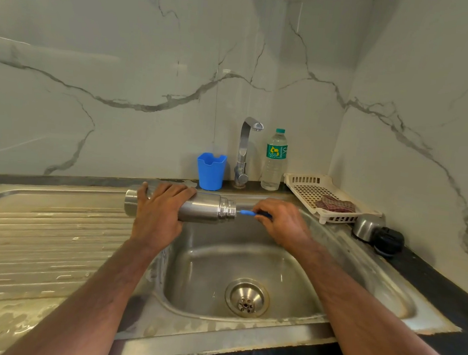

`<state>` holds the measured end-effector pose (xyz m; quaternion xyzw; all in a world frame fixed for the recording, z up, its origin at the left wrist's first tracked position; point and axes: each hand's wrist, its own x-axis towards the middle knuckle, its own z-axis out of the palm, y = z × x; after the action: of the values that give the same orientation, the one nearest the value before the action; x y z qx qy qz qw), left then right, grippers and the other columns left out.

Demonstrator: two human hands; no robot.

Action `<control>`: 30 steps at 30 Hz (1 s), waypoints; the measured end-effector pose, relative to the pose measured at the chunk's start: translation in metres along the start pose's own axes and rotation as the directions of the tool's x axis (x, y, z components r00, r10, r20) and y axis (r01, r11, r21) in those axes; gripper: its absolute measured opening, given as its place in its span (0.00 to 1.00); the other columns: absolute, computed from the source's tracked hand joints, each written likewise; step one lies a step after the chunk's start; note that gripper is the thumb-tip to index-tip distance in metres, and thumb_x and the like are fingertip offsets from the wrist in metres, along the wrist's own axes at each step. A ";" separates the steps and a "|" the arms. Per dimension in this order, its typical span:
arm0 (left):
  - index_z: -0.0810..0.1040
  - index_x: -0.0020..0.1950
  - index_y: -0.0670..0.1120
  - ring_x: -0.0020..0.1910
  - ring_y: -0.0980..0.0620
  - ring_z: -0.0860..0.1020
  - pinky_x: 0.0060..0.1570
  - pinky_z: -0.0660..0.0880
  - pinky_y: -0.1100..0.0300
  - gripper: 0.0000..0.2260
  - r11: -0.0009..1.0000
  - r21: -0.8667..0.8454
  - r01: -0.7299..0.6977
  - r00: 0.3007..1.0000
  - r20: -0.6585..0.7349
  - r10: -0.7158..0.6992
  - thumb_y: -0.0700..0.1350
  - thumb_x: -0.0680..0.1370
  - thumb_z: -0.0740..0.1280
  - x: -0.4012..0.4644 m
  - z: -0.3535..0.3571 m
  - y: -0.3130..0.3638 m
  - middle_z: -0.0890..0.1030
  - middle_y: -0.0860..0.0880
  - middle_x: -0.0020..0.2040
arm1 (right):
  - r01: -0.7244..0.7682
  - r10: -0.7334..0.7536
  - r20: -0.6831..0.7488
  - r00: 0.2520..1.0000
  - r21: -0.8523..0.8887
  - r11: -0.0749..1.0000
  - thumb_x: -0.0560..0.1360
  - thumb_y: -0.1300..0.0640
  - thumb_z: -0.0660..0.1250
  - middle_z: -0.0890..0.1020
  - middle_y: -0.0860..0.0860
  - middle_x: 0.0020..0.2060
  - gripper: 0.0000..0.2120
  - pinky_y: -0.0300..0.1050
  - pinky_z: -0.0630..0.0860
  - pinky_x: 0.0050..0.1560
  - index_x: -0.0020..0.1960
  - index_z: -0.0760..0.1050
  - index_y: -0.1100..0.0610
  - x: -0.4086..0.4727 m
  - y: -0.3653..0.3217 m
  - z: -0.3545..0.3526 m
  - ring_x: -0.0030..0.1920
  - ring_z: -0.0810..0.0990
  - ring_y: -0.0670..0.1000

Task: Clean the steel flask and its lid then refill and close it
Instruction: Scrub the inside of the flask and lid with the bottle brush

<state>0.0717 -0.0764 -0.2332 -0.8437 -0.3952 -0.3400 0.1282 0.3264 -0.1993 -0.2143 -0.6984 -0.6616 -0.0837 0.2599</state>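
Observation:
The steel flask (206, 207) lies level over the sink basin, its open threaded mouth pointing right. My left hand (157, 211) grips it around the middle of the body. My right hand (278, 219) holds the blue handle of a brush (248, 213); the brush's far end goes into the flask's mouth and is hidden inside. The flask's steel cup (367, 225) and black lid (388, 241) lie on the dark counter to the right of the sink.
The steel sink (298, 268) with its drain is below my hands, a ribbed drainboard (37, 242) to the left. At the back stand a blue holder (210, 171), a tap (245, 152) and a plastic water bottle (275, 159). A white tray (311, 188) holds a cloth.

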 end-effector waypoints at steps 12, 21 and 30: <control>0.77 0.68 0.55 0.66 0.49 0.75 0.71 0.58 0.29 0.35 0.999 -0.030 -0.034 0.999 0.001 0.034 0.40 0.63 0.81 0.001 0.001 0.000 0.79 0.55 0.64 | -0.051 0.052 -0.009 0.999 0.117 0.992 0.77 0.60 0.71 0.78 0.43 0.45 0.06 0.34 0.70 0.47 0.50 0.78 0.50 0.000 -0.001 0.003 0.46 0.75 0.42; 0.78 0.66 0.54 0.64 0.48 0.75 0.71 0.57 0.28 0.35 0.999 -0.008 -0.044 0.998 -0.034 0.043 0.38 0.61 0.81 -0.002 0.001 -0.003 0.80 0.54 0.63 | -0.089 0.091 -0.010 0.996 0.147 0.985 0.76 0.61 0.73 0.78 0.43 0.43 0.08 0.33 0.71 0.44 0.47 0.77 0.49 -0.001 0.006 0.007 0.45 0.76 0.41; 0.78 0.64 0.55 0.65 0.49 0.76 0.73 0.54 0.31 0.35 0.998 0.035 -0.048 0.995 -0.080 0.051 0.36 0.60 0.80 -0.001 -0.002 -0.016 0.80 0.55 0.62 | -0.141 0.087 0.324 0.942 0.147 0.979 0.85 0.56 0.59 0.81 0.48 0.39 0.14 0.39 0.68 0.38 0.43 0.76 0.47 0.001 0.013 0.005 0.36 0.74 0.44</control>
<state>0.0583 -0.0676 -0.2337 -0.8365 -0.3743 -0.3641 0.1663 0.3381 -0.1958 -0.2220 -0.7155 -0.6577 0.1004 0.2133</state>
